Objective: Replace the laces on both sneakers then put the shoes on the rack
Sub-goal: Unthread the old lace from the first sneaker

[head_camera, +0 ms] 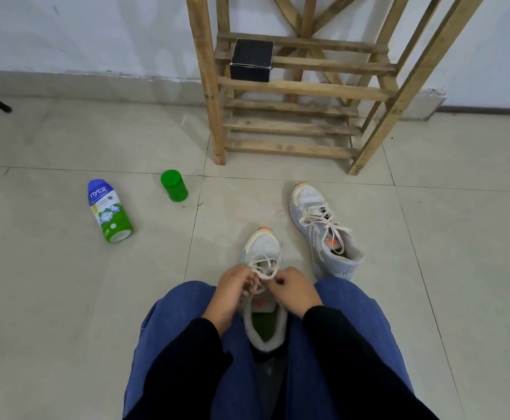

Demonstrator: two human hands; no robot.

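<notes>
Both your left hand [232, 286] and right hand [293, 287] pinch the lace [262, 268]; near sneaker [262, 253] points toe-away toward rack [293, 86].

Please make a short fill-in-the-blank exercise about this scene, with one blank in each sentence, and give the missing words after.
1. Both hands, left and right, hold the lace of the sneaker between the person's ____.
2. The other sneaker lies on the floor, not yet on the ____.
3. A ____ box sits on a shelf of the rack.
4. The bottle beside the green jar lies on its ____.

Missing words: knees; rack; black; side
</notes>
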